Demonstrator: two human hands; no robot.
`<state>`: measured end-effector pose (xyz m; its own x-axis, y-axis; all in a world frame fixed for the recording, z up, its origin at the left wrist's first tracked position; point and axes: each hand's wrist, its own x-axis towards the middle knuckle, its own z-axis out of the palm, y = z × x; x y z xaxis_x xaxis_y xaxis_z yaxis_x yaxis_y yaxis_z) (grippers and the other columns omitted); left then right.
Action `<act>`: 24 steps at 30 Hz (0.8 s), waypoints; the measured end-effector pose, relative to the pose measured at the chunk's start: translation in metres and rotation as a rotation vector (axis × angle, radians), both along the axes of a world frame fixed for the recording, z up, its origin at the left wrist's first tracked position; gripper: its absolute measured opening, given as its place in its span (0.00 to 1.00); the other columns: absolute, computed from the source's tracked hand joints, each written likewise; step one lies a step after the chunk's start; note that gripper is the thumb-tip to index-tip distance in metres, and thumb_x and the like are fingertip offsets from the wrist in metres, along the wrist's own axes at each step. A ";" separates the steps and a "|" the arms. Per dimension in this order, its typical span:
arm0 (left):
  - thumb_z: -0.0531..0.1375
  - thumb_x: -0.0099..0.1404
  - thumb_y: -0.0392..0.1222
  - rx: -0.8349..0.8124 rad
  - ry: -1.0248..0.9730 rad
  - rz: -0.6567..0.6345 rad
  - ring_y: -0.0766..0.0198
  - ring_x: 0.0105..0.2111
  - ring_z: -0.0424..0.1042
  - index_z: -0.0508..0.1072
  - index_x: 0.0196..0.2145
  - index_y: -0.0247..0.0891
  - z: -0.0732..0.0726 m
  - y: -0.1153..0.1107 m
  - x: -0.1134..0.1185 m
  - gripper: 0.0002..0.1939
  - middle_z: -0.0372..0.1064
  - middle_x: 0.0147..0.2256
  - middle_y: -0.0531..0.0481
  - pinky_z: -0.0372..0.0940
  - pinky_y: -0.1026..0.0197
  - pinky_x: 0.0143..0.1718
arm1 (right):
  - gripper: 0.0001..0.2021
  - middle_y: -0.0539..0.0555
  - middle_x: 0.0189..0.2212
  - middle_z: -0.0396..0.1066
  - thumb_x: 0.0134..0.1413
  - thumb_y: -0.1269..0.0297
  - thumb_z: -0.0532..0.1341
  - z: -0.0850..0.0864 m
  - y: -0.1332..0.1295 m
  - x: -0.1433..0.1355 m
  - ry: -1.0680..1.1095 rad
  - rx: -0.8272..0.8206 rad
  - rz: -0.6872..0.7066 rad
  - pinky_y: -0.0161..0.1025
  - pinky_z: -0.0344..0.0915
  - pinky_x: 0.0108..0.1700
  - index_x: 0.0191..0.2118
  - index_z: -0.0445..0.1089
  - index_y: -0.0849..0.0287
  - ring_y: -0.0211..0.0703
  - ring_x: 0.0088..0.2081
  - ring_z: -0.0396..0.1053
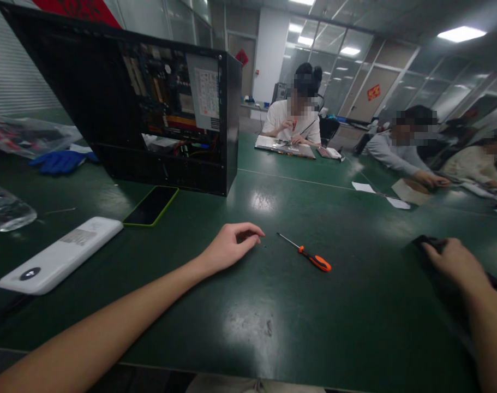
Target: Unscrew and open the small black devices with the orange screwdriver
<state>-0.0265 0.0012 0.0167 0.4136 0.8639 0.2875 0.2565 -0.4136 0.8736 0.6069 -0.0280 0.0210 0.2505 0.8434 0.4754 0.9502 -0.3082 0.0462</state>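
Observation:
My left hand [231,246] rests on the green table with loosely curved fingers, thumb and index tips a little apart. Nothing shows between them, and a tiny speck lies just beside the fingertips. To the right of that hand is a screwdriver [309,258] with an orange and black handle, its shaft pointing toward the hand. At the far right, my right hand [456,262] is closed on a black object [428,243], smeared by motion, whose kind I cannot make out. An open black computer case [229,125] stands upright at the back left, its inner parts and power supply visible.
A phone with a lime-green edge [152,206] lies before the case, near a long white device [62,254]. Blue gloves [58,162] and clear plastic bags [6,204] are on the left. Across the table, a person in white [291,123] works; others sit at right near papers [363,187].

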 end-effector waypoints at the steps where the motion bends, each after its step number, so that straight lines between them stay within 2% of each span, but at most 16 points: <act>1: 0.62 0.69 0.42 0.003 -0.001 0.010 0.59 0.37 0.79 0.82 0.43 0.37 0.000 0.001 -0.001 0.10 0.81 0.36 0.48 0.71 0.58 0.42 | 0.20 0.70 0.22 0.70 0.62 0.48 0.60 -0.003 0.003 -0.005 0.057 -0.018 -0.046 0.51 0.63 0.24 0.33 0.73 0.63 0.57 0.18 0.69; 3: 0.62 0.69 0.41 0.009 0.002 0.025 0.59 0.37 0.79 0.82 0.43 0.37 0.000 0.003 -0.002 0.10 0.81 0.37 0.48 0.71 0.58 0.42 | 0.19 0.75 0.24 0.72 0.63 0.50 0.59 -0.006 0.002 -0.012 0.150 -0.051 -0.123 0.52 0.64 0.24 0.40 0.73 0.66 0.59 0.19 0.70; 5: 0.62 0.69 0.41 0.011 0.012 0.033 0.59 0.37 0.79 0.82 0.43 0.37 -0.001 0.003 -0.003 0.10 0.81 0.37 0.48 0.71 0.58 0.41 | 0.22 0.79 0.28 0.74 0.64 0.49 0.59 -0.003 -0.004 -0.020 0.206 -0.074 -0.142 0.53 0.66 0.26 0.45 0.72 0.68 0.61 0.21 0.71; 8: 0.62 0.70 0.41 0.044 0.058 0.036 0.58 0.39 0.79 0.82 0.43 0.37 -0.002 0.002 -0.001 0.09 0.81 0.39 0.47 0.71 0.57 0.43 | 0.24 0.81 0.37 0.75 0.66 0.47 0.57 0.010 -0.012 -0.042 0.232 -0.093 -0.124 0.54 0.70 0.33 0.50 0.69 0.66 0.65 0.30 0.76; 10: 0.62 0.70 0.40 0.089 0.088 0.021 0.59 0.39 0.78 0.81 0.44 0.38 -0.003 -0.001 0.001 0.09 0.81 0.40 0.47 0.71 0.57 0.43 | 0.24 0.78 0.42 0.76 0.67 0.45 0.57 0.020 -0.014 -0.074 0.242 -0.100 -0.042 0.54 0.71 0.39 0.53 0.67 0.62 0.65 0.37 0.78; 12: 0.62 0.70 0.40 0.130 0.090 -0.011 0.60 0.39 0.76 0.80 0.48 0.37 -0.002 -0.005 0.003 0.11 0.80 0.42 0.46 0.70 0.58 0.43 | 0.23 0.75 0.45 0.76 0.68 0.46 0.59 0.027 -0.016 -0.124 0.269 -0.092 0.163 0.54 0.71 0.41 0.56 0.65 0.60 0.65 0.41 0.78; 13: 0.62 0.70 0.40 0.148 0.087 -0.031 0.60 0.39 0.76 0.78 0.50 0.37 -0.001 -0.007 0.004 0.13 0.79 0.43 0.46 0.70 0.58 0.43 | 0.21 0.73 0.45 0.76 0.68 0.47 0.60 0.029 -0.017 -0.154 0.289 -0.071 0.314 0.53 0.72 0.41 0.55 0.65 0.58 0.63 0.40 0.78; 15: 0.64 0.69 0.41 0.182 0.092 -0.070 0.59 0.43 0.75 0.75 0.56 0.38 0.000 -0.011 0.005 0.18 0.77 0.48 0.45 0.70 0.56 0.46 | 0.15 0.69 0.53 0.75 0.69 0.53 0.61 0.028 -0.020 -0.220 0.321 -0.065 0.694 0.52 0.74 0.48 0.55 0.64 0.54 0.61 0.48 0.78; 16: 0.66 0.68 0.42 0.197 0.100 -0.089 0.58 0.45 0.75 0.73 0.58 0.39 0.001 -0.013 0.005 0.22 0.76 0.50 0.44 0.70 0.55 0.48 | 0.13 0.67 0.55 0.74 0.69 0.56 0.60 0.026 -0.022 -0.253 0.307 -0.089 0.835 0.54 0.73 0.53 0.54 0.64 0.53 0.61 0.53 0.76; 18: 0.70 0.66 0.46 0.211 0.120 -0.140 0.54 0.50 0.74 0.70 0.62 0.41 0.001 -0.015 0.005 0.29 0.73 0.56 0.42 0.70 0.52 0.52 | 0.09 0.64 0.57 0.73 0.71 0.61 0.59 0.018 -0.025 -0.313 0.285 -0.240 1.061 0.55 0.73 0.55 0.53 0.63 0.53 0.57 0.56 0.74; 21: 0.73 0.62 0.50 0.217 0.160 -0.224 0.50 0.55 0.72 0.68 0.63 0.42 0.000 -0.017 0.005 0.35 0.71 0.59 0.41 0.68 0.49 0.57 | 0.08 0.64 0.56 0.73 0.70 0.63 0.59 0.005 -0.025 -0.371 0.268 -0.378 1.194 0.58 0.74 0.54 0.51 0.64 0.55 0.58 0.55 0.74; 24: 0.73 0.61 0.48 0.241 0.254 -0.246 0.49 0.56 0.72 0.72 0.59 0.42 -0.002 -0.017 0.005 0.31 0.74 0.57 0.43 0.64 0.47 0.60 | 0.09 0.65 0.58 0.72 0.70 0.63 0.60 0.001 -0.023 -0.384 0.329 -0.374 1.207 0.58 0.73 0.57 0.51 0.64 0.56 0.58 0.58 0.72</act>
<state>-0.0212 -0.0163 0.0151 0.6828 0.6512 0.3311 0.3195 -0.6737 0.6663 0.2234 -0.0515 0.0221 -0.6936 0.6840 0.2260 0.6002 0.7222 -0.3438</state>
